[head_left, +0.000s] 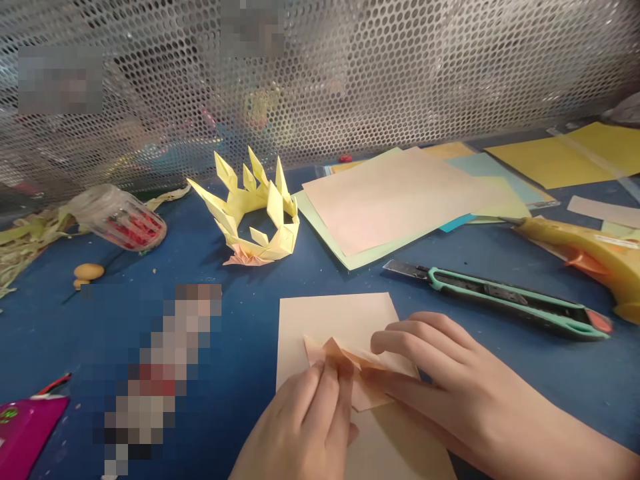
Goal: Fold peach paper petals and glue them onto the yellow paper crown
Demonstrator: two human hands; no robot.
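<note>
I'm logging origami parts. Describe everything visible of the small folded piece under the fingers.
The small folded piece is peach-coloured paper, creased into pointed flaps. It lies flat on a pale sheet on the blue table. The left hand presses its left part with fingertips; the right hand holds down its right side, hiding some of it.

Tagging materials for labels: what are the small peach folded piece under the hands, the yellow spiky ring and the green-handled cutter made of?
The small peach folded piece: thin paper, matte; it holds sharp creases. The yellow spiky ring: folded paper too, matte, with crisp flat facets. The green-handled cutter: probably plastic body, slightly glossy; the grey blade at the tip looks like metal.
</note>
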